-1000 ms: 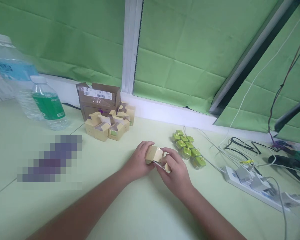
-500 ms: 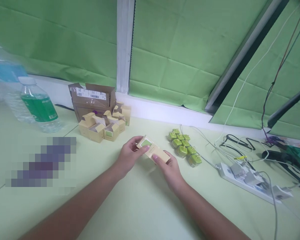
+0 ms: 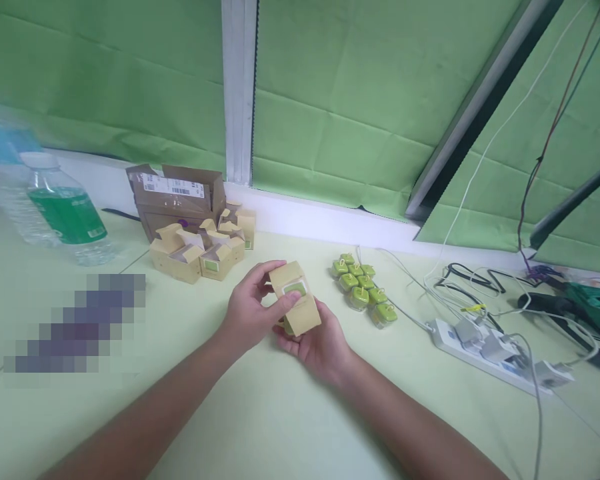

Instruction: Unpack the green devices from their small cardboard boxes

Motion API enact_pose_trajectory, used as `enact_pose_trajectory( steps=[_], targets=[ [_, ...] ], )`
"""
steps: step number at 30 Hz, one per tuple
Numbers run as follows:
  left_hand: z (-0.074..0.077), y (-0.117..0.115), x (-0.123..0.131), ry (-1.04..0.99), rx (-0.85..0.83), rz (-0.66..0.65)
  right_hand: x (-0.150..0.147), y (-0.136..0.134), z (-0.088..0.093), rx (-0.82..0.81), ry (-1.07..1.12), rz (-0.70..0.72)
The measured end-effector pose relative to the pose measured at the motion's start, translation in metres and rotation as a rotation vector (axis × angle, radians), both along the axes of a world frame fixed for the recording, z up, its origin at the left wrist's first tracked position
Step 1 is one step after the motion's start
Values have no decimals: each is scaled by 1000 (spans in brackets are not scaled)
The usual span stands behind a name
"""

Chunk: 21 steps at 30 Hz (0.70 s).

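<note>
"One small tan cardboard box with a green label (image 3: pixel 305 316) is held at the centre of the frame. How is it gripped?"

"It is clamped between the thumb and fingers of the left hand (image 3: pixel 250 305)."

"And the right hand (image 3: pixel 329 348)?"

"It is cupped beneath the box's lower end; whether its fingers are closed cannot be told, as they are partly hidden."

"What is set nearby?"

"Clear containers with green lids (image 3: pixel 363 281) are grouped right of centre; open tan cardboard cartons (image 3: pixel 185 268) are clustered left of centre."
</note>
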State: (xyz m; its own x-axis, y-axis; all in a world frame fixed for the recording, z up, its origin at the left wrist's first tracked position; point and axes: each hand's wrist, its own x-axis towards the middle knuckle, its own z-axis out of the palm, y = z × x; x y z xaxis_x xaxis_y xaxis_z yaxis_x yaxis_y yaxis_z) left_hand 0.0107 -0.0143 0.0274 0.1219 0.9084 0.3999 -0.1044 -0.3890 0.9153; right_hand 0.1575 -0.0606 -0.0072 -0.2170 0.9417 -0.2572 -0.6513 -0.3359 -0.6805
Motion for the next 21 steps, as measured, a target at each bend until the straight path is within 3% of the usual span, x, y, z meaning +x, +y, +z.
enact_pose_trajectory(
  steps=[3,6,9,15,21],
  targets=[
    [-5,13,-1,-218,-151,103,3,3,-3,-47,-1,-60],
    [-17,33,-10,-466,-336,102,11,6,-3,-69,-77,-169],
    [-28,48,-17,-533,-472,119,19,8,1,34,-232,-266],
    [-34,56,-18,-565,-580,106,26,10,2,232,-777,-316],
    [-34,56,-19,-538,-583,90,32,3,4,457,-1361,-318]
  ],
)
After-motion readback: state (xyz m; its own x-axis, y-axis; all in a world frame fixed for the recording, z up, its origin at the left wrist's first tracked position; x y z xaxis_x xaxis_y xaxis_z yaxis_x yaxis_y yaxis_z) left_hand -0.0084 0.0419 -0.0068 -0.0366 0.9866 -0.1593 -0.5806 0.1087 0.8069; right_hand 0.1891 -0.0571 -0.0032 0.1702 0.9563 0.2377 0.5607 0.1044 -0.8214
